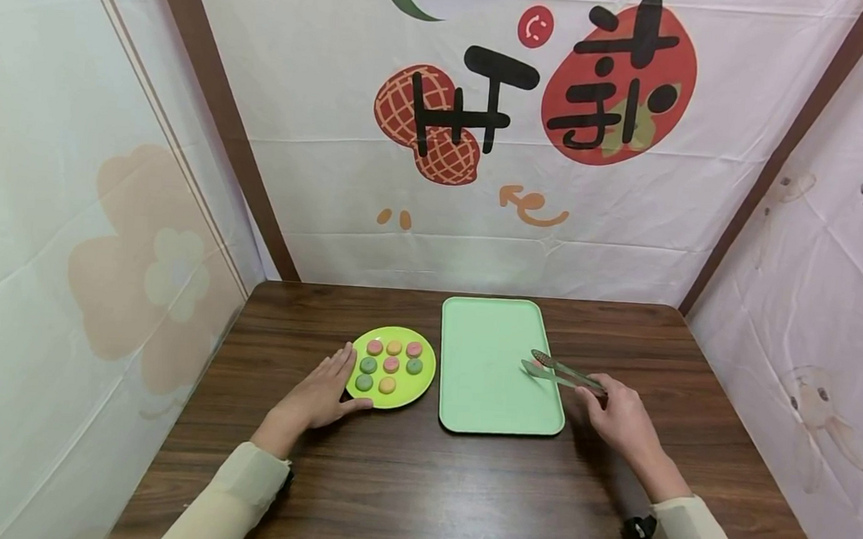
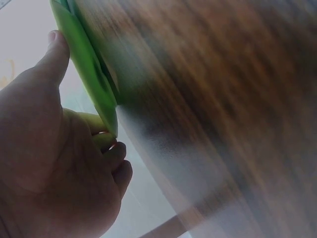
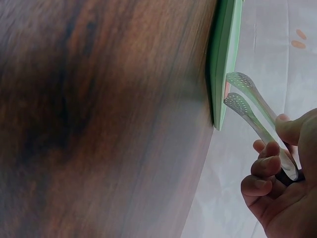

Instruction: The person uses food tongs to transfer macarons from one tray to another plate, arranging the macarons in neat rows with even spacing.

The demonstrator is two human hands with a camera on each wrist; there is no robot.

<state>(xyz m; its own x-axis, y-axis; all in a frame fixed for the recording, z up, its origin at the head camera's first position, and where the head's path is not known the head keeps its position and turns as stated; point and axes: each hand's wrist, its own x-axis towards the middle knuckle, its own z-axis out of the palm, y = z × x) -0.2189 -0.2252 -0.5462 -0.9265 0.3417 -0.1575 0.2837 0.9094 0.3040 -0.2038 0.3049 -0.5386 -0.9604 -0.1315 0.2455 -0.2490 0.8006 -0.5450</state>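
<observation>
My left hand (image 1: pixel 325 387) holds the yellow-green plate (image 1: pixel 423 390) at its near left rim, thumb at the front edge and fingers along the left side. Several pink, green and yellow macarons (image 1: pixel 390 365) lie on the plate. In the left wrist view, the plate (image 2: pixel 84 59) shows edge-on beside the thumb. My right hand (image 1: pixel 622 416) grips metal tongs (image 1: pixel 567 371) with perforated tips. Those tips stand apart over the right side of the pale green tray (image 1: pixel 486 399). A small pinkish patch shows between them; its kind is too small to tell.
The plate and tray stand side by side on a dark wooden table (image 1: pixel 401 484). Printed fabric walls (image 1: pixel 321 128) rise behind it and along both sides.
</observation>
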